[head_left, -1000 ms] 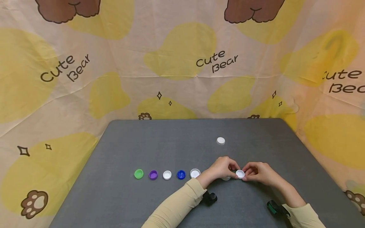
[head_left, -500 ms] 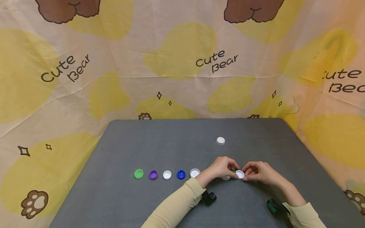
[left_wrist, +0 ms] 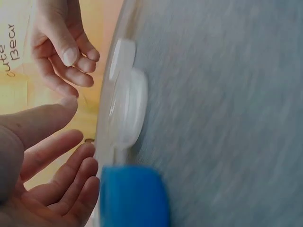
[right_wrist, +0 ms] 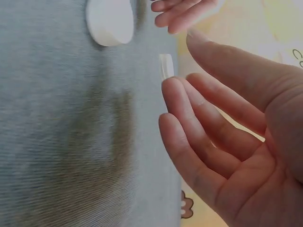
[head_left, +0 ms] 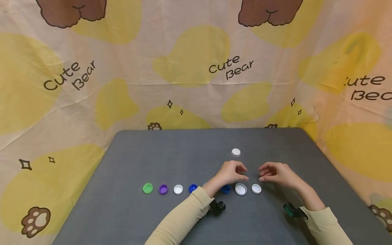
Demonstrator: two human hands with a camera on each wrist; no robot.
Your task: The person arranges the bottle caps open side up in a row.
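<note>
At the right end of a row of bottle caps lies a small white cap, hollow side up. Beside it sits a larger white cap, then a blue cap partly behind the left wrist. My left hand hovers above this part of the row, holding nothing, its fingers loosely bent in the left wrist view. To the right, my right hand is also raised off the table, thumb and fingers apart in the right wrist view. Another white cap lies alone farther back.
Leftward the row continues with a green cap, a purple cap, a white cap and a blue cap. Another cap is mostly hidden by the left arm. The grey table ends at a patterned cloth.
Both hands have let go of the small white cap and lifted up and away from it. The left hand has shifted left, uncovering the larger white cap and a blue one.
</note>
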